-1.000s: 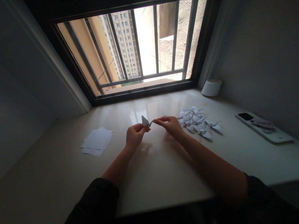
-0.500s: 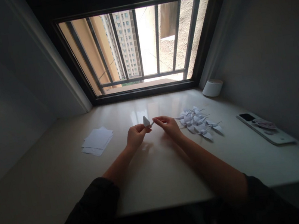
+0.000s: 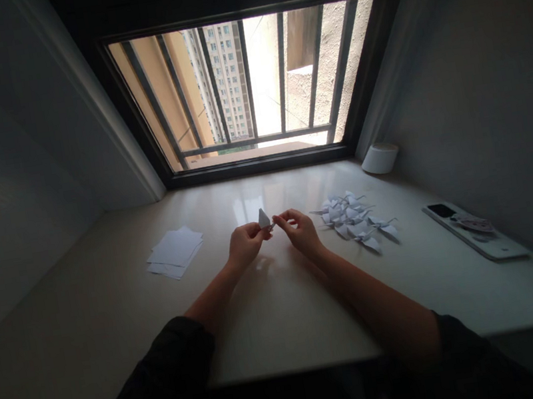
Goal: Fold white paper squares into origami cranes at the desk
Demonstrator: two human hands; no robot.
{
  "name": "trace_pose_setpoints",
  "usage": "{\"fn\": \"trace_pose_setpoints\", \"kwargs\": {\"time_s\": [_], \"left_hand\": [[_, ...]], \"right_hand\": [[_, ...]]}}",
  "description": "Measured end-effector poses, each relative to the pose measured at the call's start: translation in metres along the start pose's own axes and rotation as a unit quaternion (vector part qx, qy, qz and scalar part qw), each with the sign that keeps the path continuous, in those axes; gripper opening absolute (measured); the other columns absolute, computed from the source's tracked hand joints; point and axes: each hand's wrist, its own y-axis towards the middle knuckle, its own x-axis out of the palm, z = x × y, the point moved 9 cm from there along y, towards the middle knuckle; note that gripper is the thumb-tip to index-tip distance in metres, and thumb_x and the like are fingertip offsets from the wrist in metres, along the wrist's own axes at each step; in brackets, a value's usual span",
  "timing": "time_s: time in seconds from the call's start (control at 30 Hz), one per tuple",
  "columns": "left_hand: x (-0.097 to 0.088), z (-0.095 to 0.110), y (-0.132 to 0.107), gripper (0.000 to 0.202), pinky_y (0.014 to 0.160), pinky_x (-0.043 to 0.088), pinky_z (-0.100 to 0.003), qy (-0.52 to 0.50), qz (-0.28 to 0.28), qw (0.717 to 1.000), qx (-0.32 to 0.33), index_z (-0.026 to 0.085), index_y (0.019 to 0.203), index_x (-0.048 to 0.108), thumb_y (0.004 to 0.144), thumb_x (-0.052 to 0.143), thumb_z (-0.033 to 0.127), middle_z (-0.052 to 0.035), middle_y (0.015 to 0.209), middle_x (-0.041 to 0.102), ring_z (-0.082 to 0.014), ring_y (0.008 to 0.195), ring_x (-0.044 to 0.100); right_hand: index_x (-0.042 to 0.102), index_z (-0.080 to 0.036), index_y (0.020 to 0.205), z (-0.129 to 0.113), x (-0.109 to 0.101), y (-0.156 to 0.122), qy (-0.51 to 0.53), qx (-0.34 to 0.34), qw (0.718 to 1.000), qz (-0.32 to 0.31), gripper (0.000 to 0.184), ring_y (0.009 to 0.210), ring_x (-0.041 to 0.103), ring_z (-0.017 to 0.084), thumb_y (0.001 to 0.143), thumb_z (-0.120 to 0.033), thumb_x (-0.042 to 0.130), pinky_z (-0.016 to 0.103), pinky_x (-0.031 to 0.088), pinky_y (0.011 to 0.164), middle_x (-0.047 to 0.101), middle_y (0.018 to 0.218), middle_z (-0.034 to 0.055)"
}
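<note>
Pinching a small folded paper [image 3: 263, 219], head view: left hand [image 3: 244, 243] and right hand [image 3: 302, 231] meet over the surface [image 3: 283, 305], approx. centre; each grip closed on it w/ fingertips, left at the body, right at a thin tip; pile of folded pieces [image 3: 353, 219] just right of the right hand; stack of sheets [image 3: 174, 251] well left; white roll [image 3: 380, 158] by window corner; phone [image 3: 441, 210] far right.

- Countertop [image 3: 275, 319] is lying bare across the lower centre.
- Paper sheets [image 3: 174, 253] are occupying the centre left.
- Folded paper pile [image 3: 353, 219] is lying just beside the right hand [image 3: 302, 233], centre right.
- Tray [image 3: 494, 249] is blocking the right edge.
</note>
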Motion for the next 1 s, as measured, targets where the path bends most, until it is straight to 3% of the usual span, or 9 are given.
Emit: {"fn": "trace_pose_setpoints", "kwargs": {"time_s": [0.1,0.2,0.37,0.47,0.53,0.67,1.0], "left_hand": [[-0.003,0.004,-0.002,0.031,0.065,0.048,-0.028,0.013,0.006,1.0,0.014,0.017,0.072,0.07,0.072,0.063,0.047,-0.0056,0.071,0.071,-0.0203,0.07,0.067],[-0.006,0.009,-0.005,0.029,0.062,0.047,-0.027,0.064,0.016,0.997,0.03,0.02,0.072,0.071,0.072,0.062,0.048,-0.0045,0.071,0.071,-0.0206,0.069,0.067],[-0.015,0.018,-0.007,0.025,0.063,0.047,-0.028,0.129,0.054,0.989,0.052,0.025,0.08,0.072,0.067,0.069,0.046,-0.0023,0.075,0.072,-0.0206,0.073,0.066],[-0.017,0.021,-0.005,0.037,0.07,0.049,-0.029,0.097,0.05,0.992,0.061,0.027,0.096,0.069,0.063,0.073,0.044,-0.0024,0.082,0.072,-0.0204,0.079,0.066],[-0.018,0.023,-0.003,0.038,0.073,0.049,-0.03,0.06,0.054,0.994,0.071,0.025,0.101,0.068,0.068,0.07,0.044,-0.0039,0.089,0.071,-0.0199,0.083,0.066],[-0.023,0.025,-0.002,0.029,0.076,0.048,-0.03,0.021,0.084,0.992,0.093,0.021,0.095,0.07,0.078,0.06,0.042,-0.0056,0.093,0.071,-0.0192,0.084,0.065],[-0.025,0.032,-0.007,0.025,0.069,0.049,-0.028,0.025,0.103,0.99,0.09,0.021,0.087,0.072,0.076,0.062,0.041,-0.0039,0.086,0.071,-0.0184,0.079,0.065]], "right_hand": [[0.068,-0.021,0.085,0.007,0.011,-0.001,0.064,0.051,0.995,-0.048,0.034,0.076,0.061,0.019,0.07,-0.052,0.063,0.031,0.045,0.069,0.068,0.083,0.0045],[0.071,-0.019,0.083,0.011,0.021,-0.002,0.112,0.08,0.986,-0.094,0.035,0.074,0.061,0.02,0.064,-0.049,0.07,0.031,0.045,0.068,0.07,0.08,0.0053],[0.072,-0.02,0.072,0.017,0.018,-0.001,0.166,0.101,0.978,-0.076,0.029,0.073,0.062,0.019,0.061,-0.046,0.073,0.031,0.044,0.072,0.07,0.074,0.0035],[0.072,-0.02,0.073,0.02,0.019,0.0,0.195,0.115,0.97,-0.084,0.028,0.067,0.061,0.016,0.062,-0.046,0.072,0.029,0.044,0.066,0.069,0.069,0.002],[0.071,-0.02,0.075,0.019,0.02,-0.001,0.206,0.121,0.966,-0.098,0.029,0.064,0.061,0.015,0.063,-0.047,0.072,0.028,0.044,0.063,0.069,0.068,0.0021],[0.07,-0.02,0.077,0.01,0.024,-0.003,0.206,0.119,0.963,-0.129,0.031,0.061,0.06,0.014,0.063,-0.048,0.07,0.028,0.044,0.062,0.069,0.07,0.0027],[0.07,-0.017,0.074,0.005,0.034,-0.007,0.213,0.112,0.957,-0.16,0.03,0.064,0.06,0.014,0.062,-0.045,0.072,0.028,0.045,0.064,0.069,0.067,0.0037]]}}
